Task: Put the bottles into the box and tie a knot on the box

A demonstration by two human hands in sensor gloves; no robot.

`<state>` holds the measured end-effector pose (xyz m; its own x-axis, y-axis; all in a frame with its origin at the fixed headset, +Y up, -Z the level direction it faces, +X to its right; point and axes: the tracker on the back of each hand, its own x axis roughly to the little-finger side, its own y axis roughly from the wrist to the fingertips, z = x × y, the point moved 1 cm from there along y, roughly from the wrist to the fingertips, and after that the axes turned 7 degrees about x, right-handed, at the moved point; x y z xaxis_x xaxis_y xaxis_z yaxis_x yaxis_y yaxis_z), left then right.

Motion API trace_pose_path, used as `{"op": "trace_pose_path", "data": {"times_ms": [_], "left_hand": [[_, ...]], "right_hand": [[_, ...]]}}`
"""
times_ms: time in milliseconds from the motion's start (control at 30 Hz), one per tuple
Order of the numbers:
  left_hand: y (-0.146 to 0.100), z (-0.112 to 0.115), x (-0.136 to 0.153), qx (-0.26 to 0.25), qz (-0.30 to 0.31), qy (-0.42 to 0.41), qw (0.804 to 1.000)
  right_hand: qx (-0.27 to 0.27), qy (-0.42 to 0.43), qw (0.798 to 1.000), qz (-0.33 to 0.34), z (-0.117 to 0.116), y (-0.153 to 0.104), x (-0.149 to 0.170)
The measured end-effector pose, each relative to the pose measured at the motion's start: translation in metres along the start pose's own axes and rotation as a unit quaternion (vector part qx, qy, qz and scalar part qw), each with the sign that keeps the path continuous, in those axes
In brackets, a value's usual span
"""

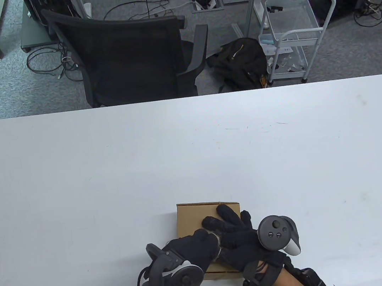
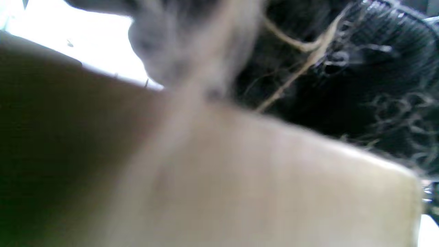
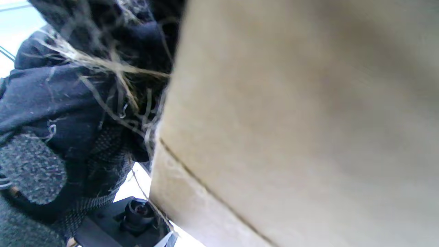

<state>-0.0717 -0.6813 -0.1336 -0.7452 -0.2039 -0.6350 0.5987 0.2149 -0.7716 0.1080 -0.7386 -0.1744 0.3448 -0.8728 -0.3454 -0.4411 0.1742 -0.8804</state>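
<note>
One closed box on table; two hands: left hand and right hand pinch twine over it.

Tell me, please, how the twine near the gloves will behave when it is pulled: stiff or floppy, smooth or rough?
Probably floppy: the twine bends loosely across the left hand. It looks rough, since loose fibres stick out, so it may catch on the gloves rather than slip. Such thin strands could fray further under a hard pull against the box.

Bench bare ahead, left and right of box: wide passage there. Box, closed, sits near bench front edge. Left hand and right hand crowd its top; fibrous twine strung between gloves.
</note>
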Motion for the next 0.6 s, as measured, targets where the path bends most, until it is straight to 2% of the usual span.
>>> {"op": "trace_pose_path", "data": {"times_ms": [233,333,500,600], "left_hand": [[0.002,0.000,0.005,-0.006,-0.038,-0.012,0.999],[0.002,0.000,0.008,-0.006,-0.045,-0.011,0.999],[0.000,-0.001,0.021,-0.007,-0.046,-0.067,0.997],[-0.003,-0.003,0.027,-0.010,-0.053,-0.084,0.995]], "right_hand": [[0.040,0.004,0.999,-0.010,0.002,0.000,-0.001],[0.060,-0.026,0.998,0.003,0.005,-0.001,-0.007],[0.084,-0.063,0.994,0.030,0.013,-0.003,-0.009],[0.104,-0.081,0.991,0.019,0.019,-0.005,-0.009]]}}
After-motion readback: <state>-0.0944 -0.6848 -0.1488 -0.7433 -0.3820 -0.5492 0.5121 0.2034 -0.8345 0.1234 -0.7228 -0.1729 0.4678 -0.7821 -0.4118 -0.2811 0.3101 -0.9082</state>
